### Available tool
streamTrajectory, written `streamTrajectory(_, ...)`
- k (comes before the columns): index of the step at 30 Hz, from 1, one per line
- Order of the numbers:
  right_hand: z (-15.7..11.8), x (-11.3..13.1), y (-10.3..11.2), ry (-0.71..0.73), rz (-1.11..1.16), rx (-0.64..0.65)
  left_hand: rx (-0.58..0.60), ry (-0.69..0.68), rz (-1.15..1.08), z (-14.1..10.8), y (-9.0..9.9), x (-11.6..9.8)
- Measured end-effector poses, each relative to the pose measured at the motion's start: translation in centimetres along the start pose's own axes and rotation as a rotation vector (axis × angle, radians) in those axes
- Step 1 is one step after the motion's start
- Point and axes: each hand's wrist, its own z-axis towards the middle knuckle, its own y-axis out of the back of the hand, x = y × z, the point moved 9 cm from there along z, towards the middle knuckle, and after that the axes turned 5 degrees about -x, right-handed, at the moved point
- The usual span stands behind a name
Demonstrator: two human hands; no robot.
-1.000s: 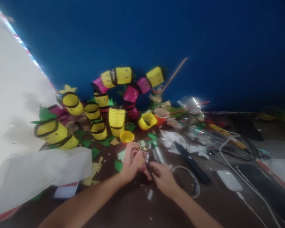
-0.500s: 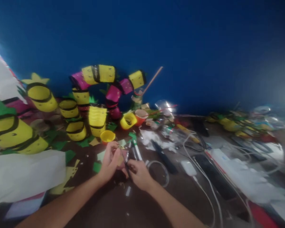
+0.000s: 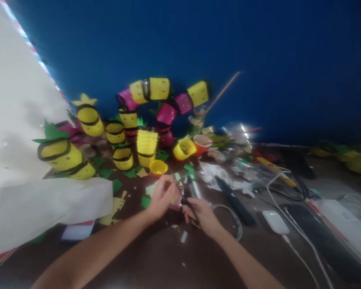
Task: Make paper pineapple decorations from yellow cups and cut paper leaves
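Note:
Over the dark table, my left hand (image 3: 162, 196) pinches a small pinkish piece (image 3: 176, 202); blur hides what it is made of. My right hand (image 3: 203, 214) grips black-handled scissors (image 3: 191, 209), their thin blades pointing up and left beside my left fingertips. A bit of yellowish material shows near the blades, too small to make out. Just beyond my left hand stands a small yellow cup (image 3: 158, 167). A green-capped white marker (image 3: 195, 186) lies past my right hand, and small scraps (image 3: 184, 237) lie on the tabletop below.
Yellow and magenta cup-shaped crafts (image 3: 147, 146) with black bands stand and stack along the blue wall (image 3: 258, 60). White sheet material (image 3: 78, 200) covers the left side. To the right are crumpled tissue (image 3: 212, 172), a dark long tool (image 3: 234, 200), a white charger (image 3: 275, 222), cables and a phone-like slab.
The view has swung left, so everything sits further right in the picture. Both hands stay close together, still holding the small piece and the scissors.

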Motion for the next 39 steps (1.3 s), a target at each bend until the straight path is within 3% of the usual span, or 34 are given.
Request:
streamTrajectory(15,0.0,0.4,0.6,-0.029,-0.032,-0.007,0.007,0.022,-0.045,0.1,0.2,0.0)
streamTrajectory(29,0.1,1.7,1.3,0.06,-0.157,0.026,0.009,0.022,-0.003,0.2,0.2,0.4)
streamTrajectory(39,-0.2,1.4,1.7,-0.009,-0.153,0.007,0.024,0.07,-0.046,0.1,0.1,0.4)
